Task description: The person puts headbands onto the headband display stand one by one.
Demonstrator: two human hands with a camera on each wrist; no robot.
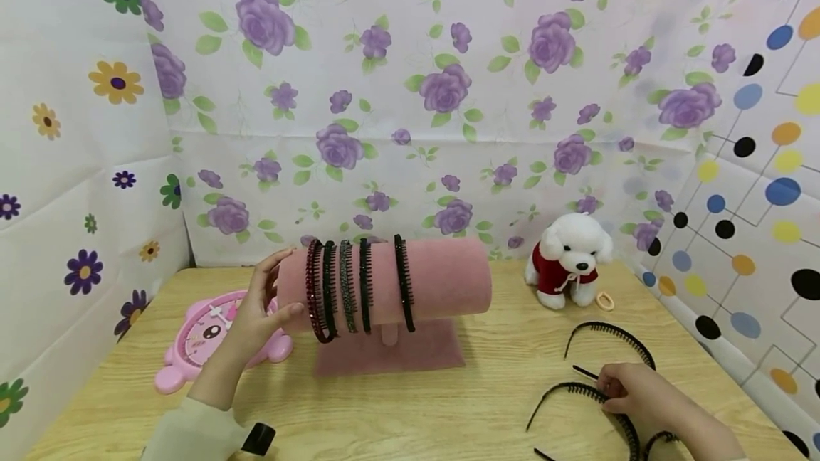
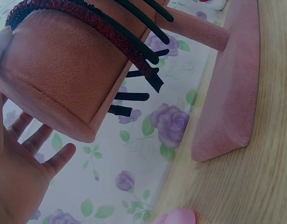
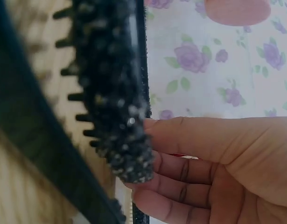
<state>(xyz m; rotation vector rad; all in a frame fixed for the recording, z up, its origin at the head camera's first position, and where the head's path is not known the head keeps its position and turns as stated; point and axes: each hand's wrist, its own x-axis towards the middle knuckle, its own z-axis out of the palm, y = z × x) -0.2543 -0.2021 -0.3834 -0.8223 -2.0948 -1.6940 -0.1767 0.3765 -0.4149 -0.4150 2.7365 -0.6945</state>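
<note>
A dusty-pink stand (image 1: pixel 448 276) carries a dark red glitter headband (image 1: pixel 312 290), a silver-grey speckled headband (image 1: pixel 348 283) and plain-looking black headbands (image 1: pixel 405 283) above a pale yellow-brown, wood-grained worktop (image 1: pixel 500 383). A pink clock (image 1: pixel 208 333) and a white toy dog (image 1: pixel 569 262) in a deep red jacket (image 1: pixel 549 272) add colour, against a white back cloth (image 1: pixel 384 105) of purple roses and green leaves, a left cloth (image 1: pixel 58 148) of multicoloured daisies and a right cloth (image 1: pixel 759 233) of blue, yellow, orange and black dots.

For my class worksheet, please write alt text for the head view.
A person's left grip touches a pink display roll holding five headbands; the right grip pinches one of several black headbands on a wooden table.
</note>
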